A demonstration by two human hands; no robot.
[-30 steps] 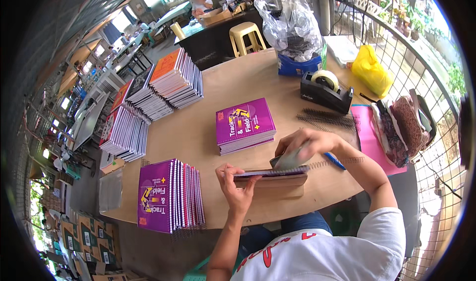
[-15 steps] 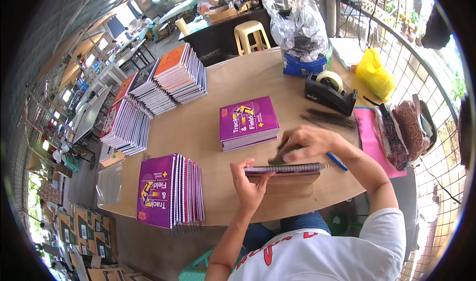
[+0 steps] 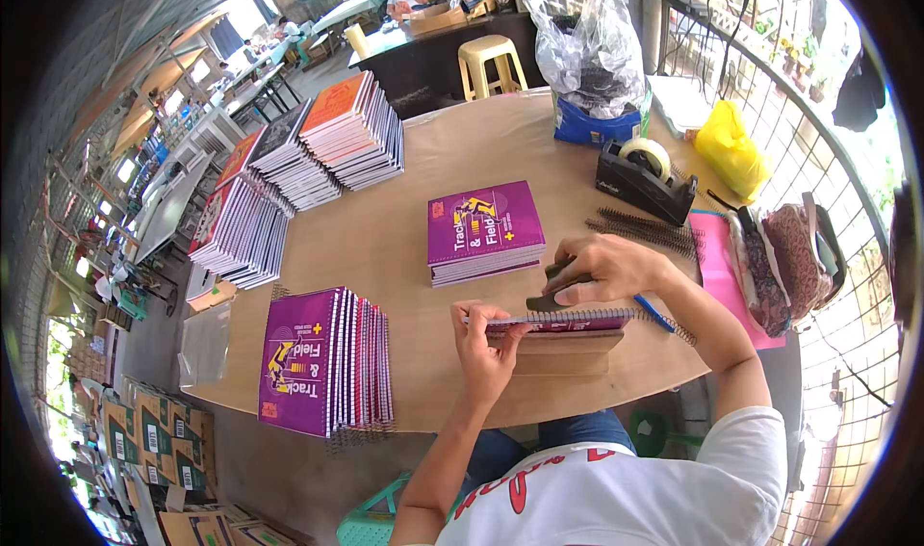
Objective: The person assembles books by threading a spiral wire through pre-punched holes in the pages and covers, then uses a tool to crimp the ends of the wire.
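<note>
A purple notebook stands on edge near the table's front, its spine upward with a dark spiral coil along it. The coil's free end sticks out past the right end. My left hand pinches the spine's left end between thumb and fingers. Closed around a dark green, block-like piece, my right hand holds it against or just above the coil; actual contact is unclear. A brown block lies beneath the notebook, on my side. Beyond sits a stack of purple notebooks.
Spiral-bound purple notebooks are stacked at left, with taller notebook piles behind. To the right are loose coils, a blue pen, a tape dispenser, a yellow bag and a patterned pouch.
My right hand and the dark green piece have shifted slightly right and up along the spine. The notebook tilts a little more, showing its purple cover; my left hand keeps its pinch.
</note>
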